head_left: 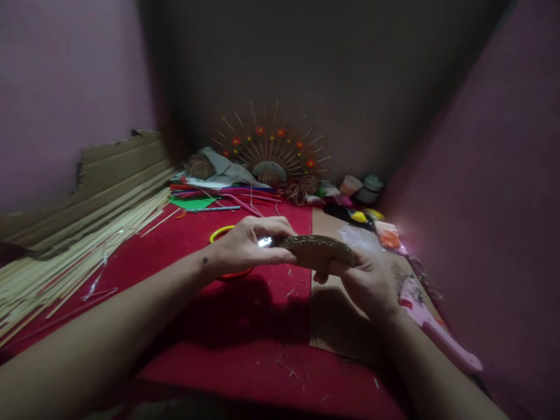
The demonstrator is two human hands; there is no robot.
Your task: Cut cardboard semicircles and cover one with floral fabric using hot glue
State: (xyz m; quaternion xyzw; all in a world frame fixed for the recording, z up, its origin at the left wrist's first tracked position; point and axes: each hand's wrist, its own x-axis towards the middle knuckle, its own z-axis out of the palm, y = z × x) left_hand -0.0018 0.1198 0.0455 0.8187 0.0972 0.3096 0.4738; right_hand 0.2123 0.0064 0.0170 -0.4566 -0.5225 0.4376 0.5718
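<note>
The left hand (238, 244), fingers clamped, grips the left of a curved corrugated-cardboard stack (318, 252). The right hand (366, 283) pinches its right end between thumb and fingers.

Matt cardboard piece (315, 254), smooth wooden sticks (100, 249)

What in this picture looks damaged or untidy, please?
The cardboard sheet at left has a ragged edge, as if torn. Small loose scraps lie scattered on the red tabletop, looking like litter.

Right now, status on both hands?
Left hand and right hand grip cardboard, one at each end. Cardboard raised above table. Ring partly hidden behind left hand.
</note>
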